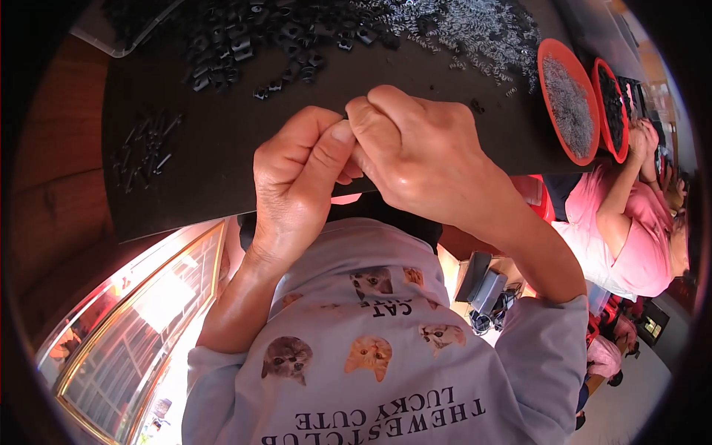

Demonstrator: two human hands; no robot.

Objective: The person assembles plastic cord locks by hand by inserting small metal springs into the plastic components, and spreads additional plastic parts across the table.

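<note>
Above the near edge of a dark table [208,141], my left hand [297,170] and my right hand [423,152] meet, fingertips against fingertips. The left thumb presses on its bent fingers, and the right fingers are curled tightly. Whatever they pinch between them is hidden by the fingers. Farther back lies a heap of small black plastic parts [241,48], some hollow and tube-like. To its right spreads a pile of small metal coil springs [467,33]. Several thin dark pins [148,148] are scattered on the table left of my hands.
An orange-red bowl [558,47] full of springs stands at the table's right, with another red bowl [618,156] of black parts beyond it. A clear plastic bin [111,44] sits far left. A person in pink [630,237] works at the right.
</note>
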